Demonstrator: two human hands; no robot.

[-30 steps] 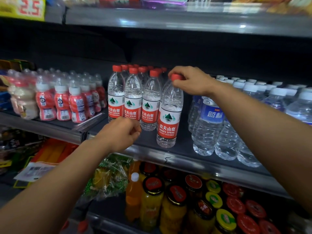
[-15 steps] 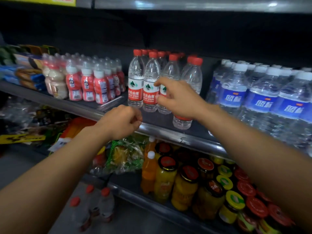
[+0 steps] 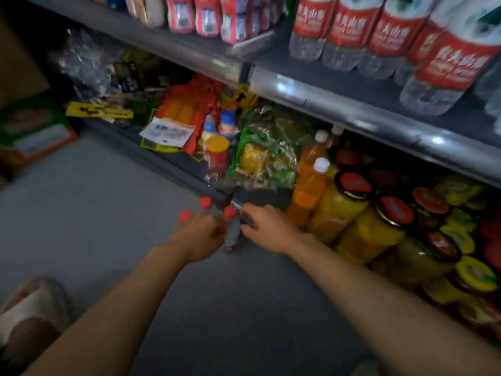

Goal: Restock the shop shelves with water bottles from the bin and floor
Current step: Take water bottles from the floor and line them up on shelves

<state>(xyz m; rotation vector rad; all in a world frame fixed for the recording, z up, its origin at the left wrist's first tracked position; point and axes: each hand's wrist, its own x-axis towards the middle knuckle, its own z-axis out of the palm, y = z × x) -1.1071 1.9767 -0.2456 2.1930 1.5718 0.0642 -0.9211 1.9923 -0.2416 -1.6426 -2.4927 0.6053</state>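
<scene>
Three small water bottles with red caps stand on the grey floor in front of the bottom shelf; one cap (image 3: 205,203) is the farthest from me. My left hand (image 3: 199,236) is low over them, curled beside the nearest cap (image 3: 185,215), and its grip is blurred. My right hand (image 3: 267,229) reaches in from the right. Its thumb and fingers are spread and touch the right-hand bottle (image 3: 231,234). More red-labelled water bottles (image 3: 352,31) stand in a row on the upper shelf (image 3: 352,109).
The bottom shelf holds orange drink bottles (image 3: 309,185), jars of yellow fruit (image 3: 352,213), a green snack bag (image 3: 265,156) and red packets (image 3: 189,109). A cardboard box (image 3: 32,131) sits on the floor at left. A slippered foot (image 3: 32,308) shows at bottom left.
My view has dropped from the water shelf to the floor. Both hands left the shelf bottles and came down to the red-capped bottles on the floor.
</scene>
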